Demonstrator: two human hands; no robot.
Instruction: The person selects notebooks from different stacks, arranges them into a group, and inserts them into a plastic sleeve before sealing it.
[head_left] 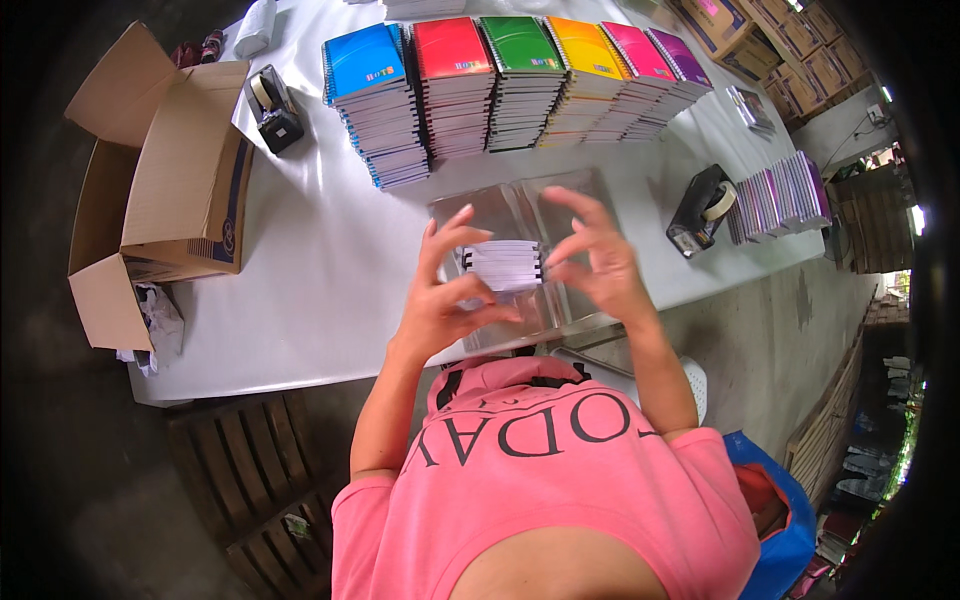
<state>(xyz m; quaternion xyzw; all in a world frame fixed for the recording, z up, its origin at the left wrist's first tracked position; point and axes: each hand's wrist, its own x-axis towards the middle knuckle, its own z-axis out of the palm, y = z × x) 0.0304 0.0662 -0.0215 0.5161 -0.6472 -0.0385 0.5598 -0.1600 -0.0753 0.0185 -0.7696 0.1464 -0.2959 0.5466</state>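
Note:
A short stack of spiral notebooks (502, 266) stands in front of me, its white page edges and dark bindings showing between my hands. Beneath it lie sheets of clear plastic film (520, 200), glossy and overlapping on the table. At the stack's left side is my left hand (450, 285), open, its fingers curved and apart. My right hand (600, 262) is also open, slightly blurred, fingers spread by the stack's right end. Whether any fingertip touches the notebooks or film is hard to tell.
Tall notebook stacks, including blue (365, 60), red (452, 48) and green (522, 45), line the far side of the white table (310, 300). Tape dispensers stand left (275, 110) and right (702, 212), near purple notebooks (780, 200). An open cardboard box (180, 170) is at left.

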